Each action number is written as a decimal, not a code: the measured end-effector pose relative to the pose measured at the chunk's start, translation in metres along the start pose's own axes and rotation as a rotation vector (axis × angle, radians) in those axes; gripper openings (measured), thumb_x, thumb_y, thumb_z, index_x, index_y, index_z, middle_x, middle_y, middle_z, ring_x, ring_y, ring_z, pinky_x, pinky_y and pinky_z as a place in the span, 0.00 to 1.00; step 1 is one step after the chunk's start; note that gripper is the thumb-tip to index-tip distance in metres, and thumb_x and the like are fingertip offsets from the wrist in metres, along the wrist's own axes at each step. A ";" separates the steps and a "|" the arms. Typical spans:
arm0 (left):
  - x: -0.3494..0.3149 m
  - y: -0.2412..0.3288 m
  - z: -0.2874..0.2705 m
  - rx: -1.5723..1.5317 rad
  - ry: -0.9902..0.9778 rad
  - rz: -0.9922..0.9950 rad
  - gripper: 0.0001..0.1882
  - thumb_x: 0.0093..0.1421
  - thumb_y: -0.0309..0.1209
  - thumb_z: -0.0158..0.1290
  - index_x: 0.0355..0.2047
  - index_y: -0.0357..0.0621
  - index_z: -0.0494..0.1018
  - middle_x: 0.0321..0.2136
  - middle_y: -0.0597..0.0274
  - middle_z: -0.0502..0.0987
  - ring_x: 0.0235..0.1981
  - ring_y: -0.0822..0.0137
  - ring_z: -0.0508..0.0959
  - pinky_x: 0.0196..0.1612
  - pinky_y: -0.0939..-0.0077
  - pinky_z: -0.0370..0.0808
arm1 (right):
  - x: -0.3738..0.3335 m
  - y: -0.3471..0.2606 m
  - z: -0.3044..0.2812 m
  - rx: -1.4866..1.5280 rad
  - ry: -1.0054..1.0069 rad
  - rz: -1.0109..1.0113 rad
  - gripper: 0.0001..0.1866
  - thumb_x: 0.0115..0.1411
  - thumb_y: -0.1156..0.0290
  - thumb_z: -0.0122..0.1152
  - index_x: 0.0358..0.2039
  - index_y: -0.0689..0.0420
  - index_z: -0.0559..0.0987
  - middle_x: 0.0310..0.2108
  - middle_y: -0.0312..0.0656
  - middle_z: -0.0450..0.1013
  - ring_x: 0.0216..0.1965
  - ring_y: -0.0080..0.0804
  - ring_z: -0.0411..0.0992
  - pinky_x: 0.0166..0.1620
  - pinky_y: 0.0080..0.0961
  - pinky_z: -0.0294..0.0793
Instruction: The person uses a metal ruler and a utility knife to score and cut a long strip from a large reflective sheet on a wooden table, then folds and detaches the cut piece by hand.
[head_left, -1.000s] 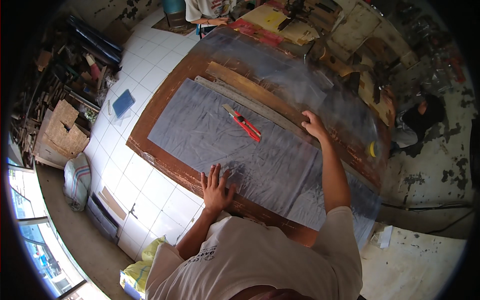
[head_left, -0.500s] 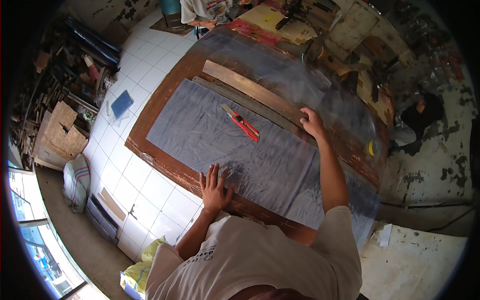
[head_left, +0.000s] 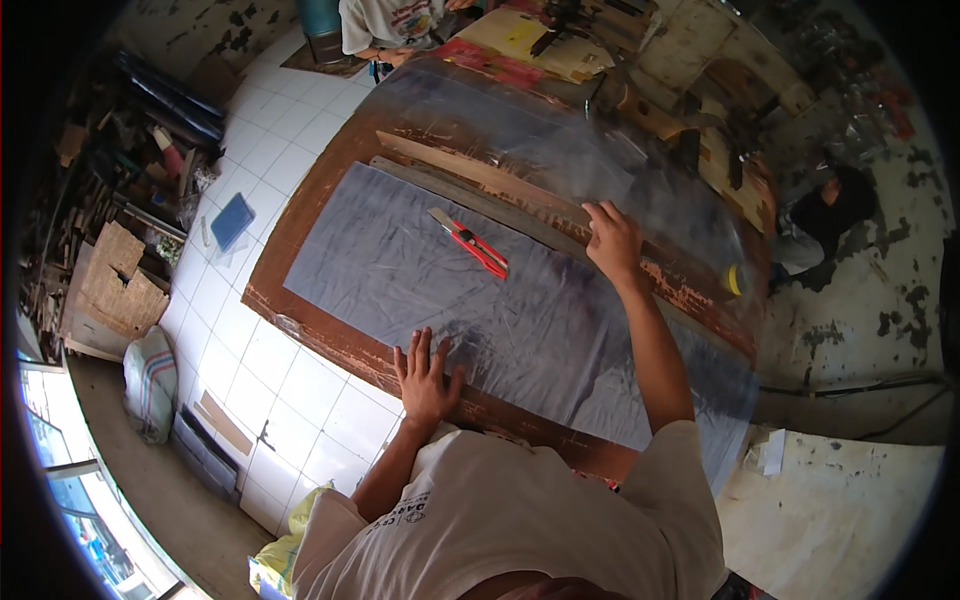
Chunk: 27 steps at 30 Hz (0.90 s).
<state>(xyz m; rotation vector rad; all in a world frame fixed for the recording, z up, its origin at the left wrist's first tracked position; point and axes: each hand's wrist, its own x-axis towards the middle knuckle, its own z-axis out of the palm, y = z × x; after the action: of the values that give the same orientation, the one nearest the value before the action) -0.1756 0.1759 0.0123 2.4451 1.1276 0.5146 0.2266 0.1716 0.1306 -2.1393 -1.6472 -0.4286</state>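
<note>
A greyish translucent plastic sheet (head_left: 350, 245) lies slightly wrinkled on a brown worn tabletop (head_left: 290, 225). My left hand (head_left: 428, 378) rests on its near edge with the fingers spread flat. On the sheet's middle lies a red utility knife (head_left: 478, 250), its blade out and pointing far left. Beyond the sheet, my right hand (head_left: 615, 245) grips the right end of a long, thin, tan strip (head_left: 470, 172). The strip looks tilted; whether it touches the table I cannot tell. A grey flat bar (head_left: 445, 187) lies along the sheet's far edge.
More clear plastic film (head_left: 560, 140) covers the table's far side. A yellow tape roll (head_left: 734, 280) sits at the right. Another person (head_left: 390, 25) stands beyond the table, and a second person (head_left: 825, 220) is at the right. Scrap wood (head_left: 115, 285) is piled at the left.
My right hand has drawn nearer to me and slightly left; the tan strip has shifted left and tilted with it. My left hand keeps its place on the sheet. The view has shifted slightly.
</note>
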 end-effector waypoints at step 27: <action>0.050 0.051 -0.070 -1.976 -0.105 0.010 0.53 0.60 0.73 0.48 0.74 0.49 0.52 0.68 0.44 0.63 0.67 0.42 0.67 0.73 0.42 0.55 | -0.143 -0.144 -0.143 0.048 0.305 -0.241 0.15 0.47 0.77 0.67 0.38 0.52 0.87 0.29 0.28 0.74 0.25 0.19 0.72 0.31 0.22 0.66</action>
<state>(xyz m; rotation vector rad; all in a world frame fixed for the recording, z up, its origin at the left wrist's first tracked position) -0.1469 0.1984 0.1050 0.6815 0.1168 0.8395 0.0514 0.0127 0.2059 -1.7434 -1.7188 -0.7398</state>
